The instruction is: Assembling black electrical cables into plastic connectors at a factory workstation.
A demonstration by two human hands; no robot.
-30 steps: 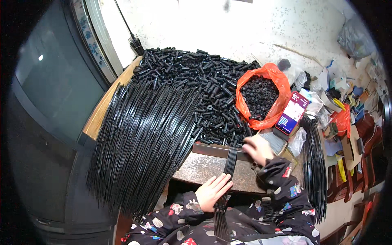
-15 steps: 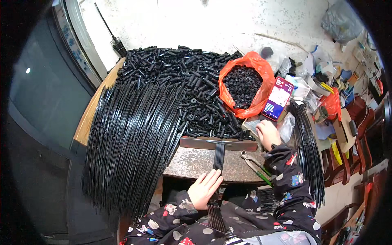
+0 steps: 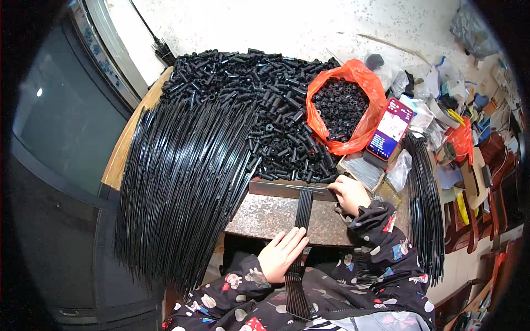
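since the earlier frames the right hand (image 3: 349, 194) has come off the clutter by the orange bag and settled at the right end of the metal bar (image 3: 290, 189), while the left hand (image 3: 282, 252) has stayed pressed on the bundle of thin black rods (image 3: 301, 220). that bundle runs from the bar at 12 o'clock down across the speckled stone slab (image 3: 265, 216) and off the counter (image 3: 118, 165) edge to the person's lap at 6 o'clock. the left hand's grip is wide open, fingers flat and spread on the rods, holding them down rather than closing on them. the right hand is curled with its fingers at the bar's end; whether that grip is closed on anything cannot be told. at 9 to 10 o'clock of the slab a large fan of long black rods (image 3: 182, 182) hangs over the counter edge. behind the bar, at 12 o'clock, lies a heap of short black plastic tubes (image 3: 248, 94). at 1 o'clock an orange plastic bag (image 3: 364, 83) holds small black rings, and a phone (image 3: 391, 129) with a lit screen leans just beside it. another sheaf of black rods (image 3: 428, 209) hangs at 3 o'clock.
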